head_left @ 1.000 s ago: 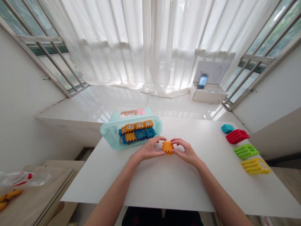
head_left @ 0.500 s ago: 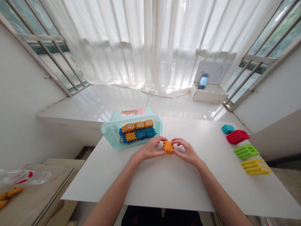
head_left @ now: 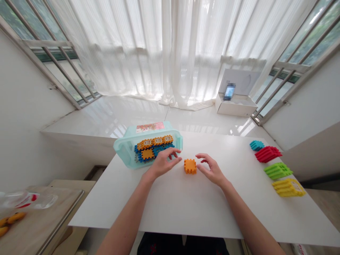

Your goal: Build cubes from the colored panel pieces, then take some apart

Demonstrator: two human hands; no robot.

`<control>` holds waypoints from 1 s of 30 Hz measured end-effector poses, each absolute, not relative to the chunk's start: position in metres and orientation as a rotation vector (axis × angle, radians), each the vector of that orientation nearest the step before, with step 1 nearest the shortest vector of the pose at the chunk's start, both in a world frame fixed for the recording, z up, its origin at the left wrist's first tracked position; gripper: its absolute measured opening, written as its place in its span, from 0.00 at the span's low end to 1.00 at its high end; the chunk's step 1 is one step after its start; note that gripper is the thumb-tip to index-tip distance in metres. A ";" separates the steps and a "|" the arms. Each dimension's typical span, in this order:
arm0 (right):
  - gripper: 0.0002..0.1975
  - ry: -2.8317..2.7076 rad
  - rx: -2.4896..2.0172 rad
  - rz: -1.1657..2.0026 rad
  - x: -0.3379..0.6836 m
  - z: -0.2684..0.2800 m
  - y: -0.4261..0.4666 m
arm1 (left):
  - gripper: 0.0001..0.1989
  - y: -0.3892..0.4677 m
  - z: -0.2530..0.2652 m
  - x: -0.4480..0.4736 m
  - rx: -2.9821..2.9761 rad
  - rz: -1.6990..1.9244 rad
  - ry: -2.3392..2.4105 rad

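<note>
White bench up close, and there's the right hand, grip parted, holding nothing, right beside the orange block; touching or not, can't tell! The block sits on the bench between both hands. Left hand: grip spread too, nothing caught, in front of toothed tiles in the teal tub. Beyond, an open white box.

- Bright daylight filters through the white curtains
- Glare streaks the glossy ledge
- Soft, faint shadows on the tabletop
- Wide-angle stretching toward the edges
- Pixelated patch at the white box
</note>
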State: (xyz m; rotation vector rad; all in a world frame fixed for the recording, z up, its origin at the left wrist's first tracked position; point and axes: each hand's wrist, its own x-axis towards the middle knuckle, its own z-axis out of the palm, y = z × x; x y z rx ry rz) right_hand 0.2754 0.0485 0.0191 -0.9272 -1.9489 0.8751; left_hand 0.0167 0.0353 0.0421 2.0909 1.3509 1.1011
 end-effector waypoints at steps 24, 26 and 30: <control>0.08 -1.786 -0.997 0.736 0.272 0.020 0.047 | 0.10 0.040 0.049 -0.031 2.167 1.509 2.250; 0.08 -1.765 -1.010 0.736 0.272 0.019 0.048 | 0.09 0.037 0.052 -0.023 2.183 1.563 2.093; 0.08 -1.738 -0.995 0.753 0.272 0.019 0.048 | 0.07 0.030 0.057 -0.001 2.111 1.635 1.723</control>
